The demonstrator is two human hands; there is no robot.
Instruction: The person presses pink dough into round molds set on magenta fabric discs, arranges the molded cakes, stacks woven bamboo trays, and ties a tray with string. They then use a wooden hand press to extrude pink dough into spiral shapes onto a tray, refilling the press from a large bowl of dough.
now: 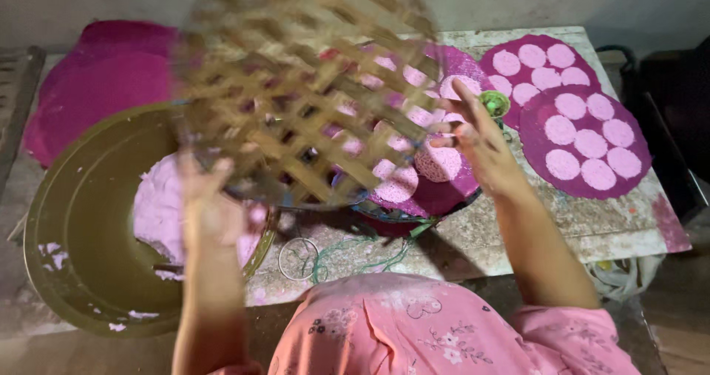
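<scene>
My left hand (211,205) grips the lower rim of a round woven bamboo lattice tray (303,86) that is raised and blurred with motion. My right hand (477,142) is at the tray's right side, fingers spread; whether it touches the rim I cannot tell. Under the tray lies a magenta cloth-covered tray (444,183) bearing several pale pink dough discs (440,162). A small green cup (494,103) stands just beyond my right fingers.
A big brass-coloured basin (81,227) at left holds a lump of pink dough (159,208). Two magenta rounds (584,134) with pink discs lie at right on the stained table (518,231). A magenta cloth (96,79) is at far left; a metal ring (297,258) lies near the table's front.
</scene>
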